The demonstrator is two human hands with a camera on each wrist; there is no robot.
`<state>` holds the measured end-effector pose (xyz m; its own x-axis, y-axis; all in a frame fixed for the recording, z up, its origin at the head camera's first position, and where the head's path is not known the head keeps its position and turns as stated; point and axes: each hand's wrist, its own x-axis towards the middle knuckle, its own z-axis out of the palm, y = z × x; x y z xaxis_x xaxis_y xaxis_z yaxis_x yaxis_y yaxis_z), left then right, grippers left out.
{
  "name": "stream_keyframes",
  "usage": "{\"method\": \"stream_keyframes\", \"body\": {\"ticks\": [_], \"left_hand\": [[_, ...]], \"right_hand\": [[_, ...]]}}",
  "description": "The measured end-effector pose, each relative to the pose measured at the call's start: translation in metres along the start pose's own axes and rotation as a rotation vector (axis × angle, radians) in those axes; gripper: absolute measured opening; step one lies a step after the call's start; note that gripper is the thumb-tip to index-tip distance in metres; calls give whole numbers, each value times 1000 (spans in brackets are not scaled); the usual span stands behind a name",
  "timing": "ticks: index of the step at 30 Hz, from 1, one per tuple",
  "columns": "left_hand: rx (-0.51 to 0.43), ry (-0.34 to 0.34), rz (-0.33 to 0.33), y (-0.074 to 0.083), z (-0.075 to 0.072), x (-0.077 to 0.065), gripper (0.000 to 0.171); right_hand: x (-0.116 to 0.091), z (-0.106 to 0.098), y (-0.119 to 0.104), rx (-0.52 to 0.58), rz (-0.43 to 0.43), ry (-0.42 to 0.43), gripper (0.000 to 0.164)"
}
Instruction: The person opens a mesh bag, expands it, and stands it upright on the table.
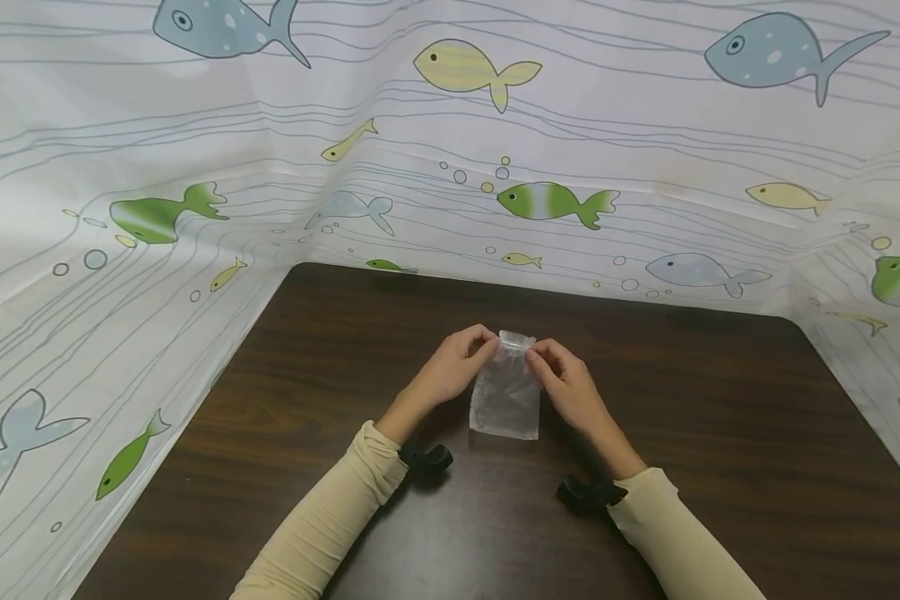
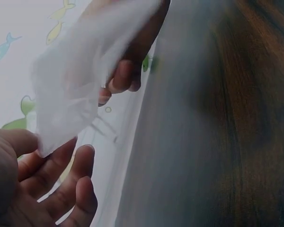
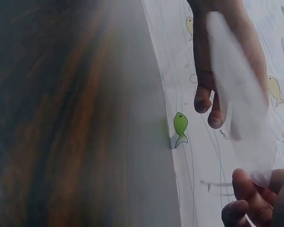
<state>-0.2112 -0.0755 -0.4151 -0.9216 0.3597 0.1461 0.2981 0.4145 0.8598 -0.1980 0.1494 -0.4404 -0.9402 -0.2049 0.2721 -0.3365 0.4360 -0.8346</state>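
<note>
A small sheer white drawstring pouch (image 1: pixel 505 404) hangs between both hands over the table, its gathered neck uppermost. My left hand (image 1: pixel 452 367) pinches the left side of the neck between thumb and index finger. On the opposite side, my right hand (image 1: pixel 567 385) pinches the neck in the same way. In the left wrist view the pouch (image 2: pixel 68 90) looks thin and flat, with the left hand's (image 2: pixel 49 189) other fingers loosely bent below it. Thin drawstring ends dangle beside the pouch (image 3: pixel 244 104) in the right wrist view. Whether anything is inside cannot be told.
A dark wood-grain table (image 1: pixel 450 525) lies beneath the hands. Behind and beside it hangs a white fish-print sheet (image 1: pixel 615 142), meeting the table's edges. Black wrist mounts (image 1: pixel 429 462) sit on both forearms, close above the tabletop.
</note>
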Motion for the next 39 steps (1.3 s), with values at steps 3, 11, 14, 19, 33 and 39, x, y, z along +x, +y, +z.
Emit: {"method": "stream_keyframes", "body": {"ticks": [3, 11, 14, 19, 33, 39], "left_hand": [[-6, 16, 0, -1, 0, 0, 21], [-8, 50, 10, 0, -1, -1, 17], [-3, 55, 16, 0, -1, -1, 17], [3, 65, 21, 1, -1, -1, 18], [26, 99, 11, 3, 1, -1, 16], [35, 112, -1, 3, 0, -1, 17]], "right_hand": [[1, 0, 1, 5, -10, -9, 17], [3, -2, 0, 49, -15, 37, 18], [3, -2, 0, 61, -18, 43, 19], [1, -2, 0, 68, -20, 61, 19], [1, -2, 0, 31, -18, 87, 20], [1, -3, -1, 39, -23, 96, 20]]}}
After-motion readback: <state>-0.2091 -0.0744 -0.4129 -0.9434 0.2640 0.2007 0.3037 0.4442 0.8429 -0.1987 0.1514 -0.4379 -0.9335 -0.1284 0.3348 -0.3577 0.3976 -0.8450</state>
